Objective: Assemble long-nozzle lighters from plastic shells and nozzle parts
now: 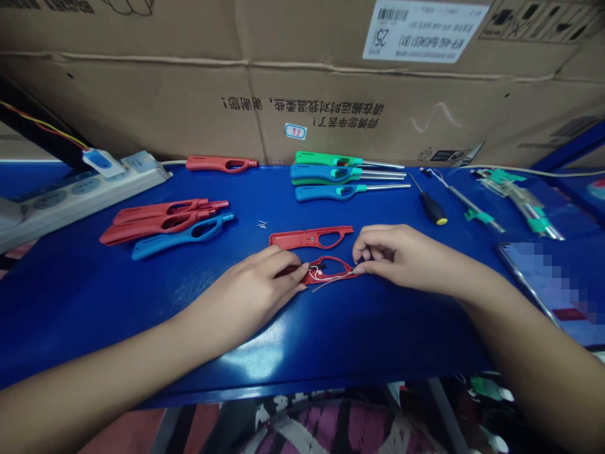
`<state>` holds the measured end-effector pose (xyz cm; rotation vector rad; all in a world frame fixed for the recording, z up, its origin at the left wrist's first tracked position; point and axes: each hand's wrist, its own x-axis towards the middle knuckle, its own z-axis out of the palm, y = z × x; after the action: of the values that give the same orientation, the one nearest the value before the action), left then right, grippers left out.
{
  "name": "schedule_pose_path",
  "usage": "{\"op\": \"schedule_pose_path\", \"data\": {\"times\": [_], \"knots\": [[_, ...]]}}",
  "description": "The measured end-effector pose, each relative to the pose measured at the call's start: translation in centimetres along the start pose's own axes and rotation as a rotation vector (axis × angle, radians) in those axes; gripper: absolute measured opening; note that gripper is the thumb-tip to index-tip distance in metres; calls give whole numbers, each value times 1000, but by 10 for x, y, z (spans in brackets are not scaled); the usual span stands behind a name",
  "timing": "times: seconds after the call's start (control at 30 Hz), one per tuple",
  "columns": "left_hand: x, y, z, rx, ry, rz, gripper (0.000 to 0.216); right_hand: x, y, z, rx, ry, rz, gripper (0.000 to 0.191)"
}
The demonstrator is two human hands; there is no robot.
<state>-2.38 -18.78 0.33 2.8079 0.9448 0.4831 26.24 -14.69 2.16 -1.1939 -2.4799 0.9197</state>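
Note:
A red lighter shell half point(311, 278) lies on the blue table, with white wires and a small dark part inside it. My left hand point(262, 277) is closed on its handle end, thumb and fingers pressed around it. At the narrow nose end, my right hand point(401, 258) pinches a thin wire point(331, 281) that runs back along the shell; its fingertips partly hide the nose. Just behind lies the matching red shell half point(290, 241), its hollow side up. Several small screws point(262, 224) are scattered to the left of that half.
Red handles point(161, 215) and a blue handle point(182, 239) lie left; another red handle point(212, 163) is behind. Lighters with metal tubes point(326, 192) are stacked centrally. A screwdriver point(431, 208), tube parts point(524, 198) and a phone point(534, 284) lie right. Cardboard point(165, 113) stands behind; a power strip point(85, 189) is left.

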Motion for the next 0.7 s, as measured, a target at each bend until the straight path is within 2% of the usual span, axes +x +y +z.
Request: {"op": "schedule_pose_path", "data": {"times": [0.03,0.13,0.2,0.27,0.47,0.7], "knots": [[0,0,0,-5,6,-1,30,-1,-3,1,6,-9,-46,3],[0,-2,1,-39,37,6,27,-3,-10,6,-12,-67,-181,17],[1,-3,1,-59,55,-5,29,-3,-12,9,-50,-88,-215,20],[1,-2,1,-56,50,-21,34,-2,-11,12,-96,-90,-204,19],[1,1,-1,20,-75,19,44,0,-11,12,-108,-77,-175,6],[1,2,-3,72,-62,63,36,-1,-13,10,-120,-81,-202,5]]}}
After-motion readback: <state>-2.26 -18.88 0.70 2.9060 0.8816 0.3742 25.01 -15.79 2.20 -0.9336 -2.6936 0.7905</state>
